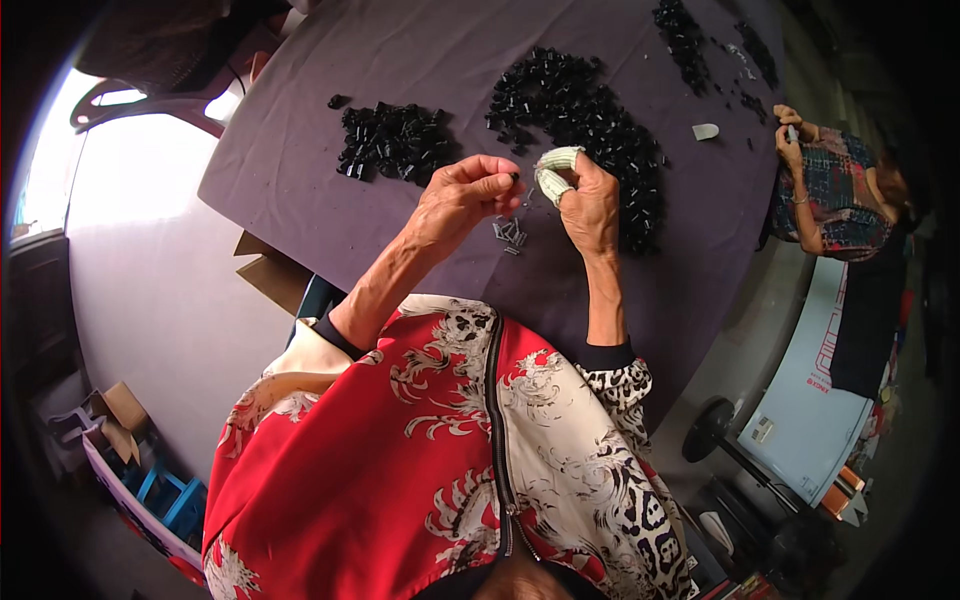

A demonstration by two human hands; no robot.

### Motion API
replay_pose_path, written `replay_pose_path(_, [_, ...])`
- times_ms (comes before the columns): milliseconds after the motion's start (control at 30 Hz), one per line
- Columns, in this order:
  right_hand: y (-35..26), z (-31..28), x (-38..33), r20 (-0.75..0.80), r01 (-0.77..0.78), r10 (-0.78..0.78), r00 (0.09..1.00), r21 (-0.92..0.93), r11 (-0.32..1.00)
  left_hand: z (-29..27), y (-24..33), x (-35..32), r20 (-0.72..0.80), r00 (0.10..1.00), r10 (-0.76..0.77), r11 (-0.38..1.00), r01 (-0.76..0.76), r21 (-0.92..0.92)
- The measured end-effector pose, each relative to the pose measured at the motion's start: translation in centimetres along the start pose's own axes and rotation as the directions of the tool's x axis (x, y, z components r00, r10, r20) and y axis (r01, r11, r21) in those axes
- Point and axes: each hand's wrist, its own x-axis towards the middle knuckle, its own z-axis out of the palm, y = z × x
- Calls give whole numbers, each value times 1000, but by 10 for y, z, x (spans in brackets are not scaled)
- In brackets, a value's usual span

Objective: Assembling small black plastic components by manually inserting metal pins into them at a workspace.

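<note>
My left hand (462, 198) pinches a small black piece (515, 177) between thumb and fingertips, above the cloth-covered table (290, 190). Close beside it, my right hand (588, 200) has ribbed whitish covers on its thumb and forefinger. Those covered tips bend toward each other, facing the black piece; whatever they hold is too small to make out. Just below, on the cloth, lies a little cluster of thin, pale, shiny pieces (510, 236). Beyond my left hand sits a pile of small black parts (393, 142), and a larger pile (585, 115) curves round behind my right hand.
More black parts (683, 45) lie at the far right, near a loose whitish finger cover (705, 131). Another person (835, 190) works at the right edge, hands holding something small. A brown chair (150, 105) stands far left; a bin with blue items (165, 500) is lower left.
</note>
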Motion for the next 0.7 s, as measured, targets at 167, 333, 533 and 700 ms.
replay_pose_path(167, [-18, -8, -7, 31, 9, -15, 999, 178, 984, 8, 0, 1, -3, 1000, 0, 1000, 0, 27])
replay_pose_path(333, [-22, -5, -13, -2, 1, -1, 1000, 263, 965, 10, -3, -2, 7, 999, 42, 998, -42, 52])
replay_pose_path(533, [-23, -7, -13, 37, 72, -76, 996, 104, 992, 11, -6, -4, 9, 996, 91, 982, -91, 163])
replay_pose_path(700, [-27, -9, -13, 34, 156, -154, 987, -61, 986, 15, -4, -7, -13, 996, 89, 966, -83, 244])
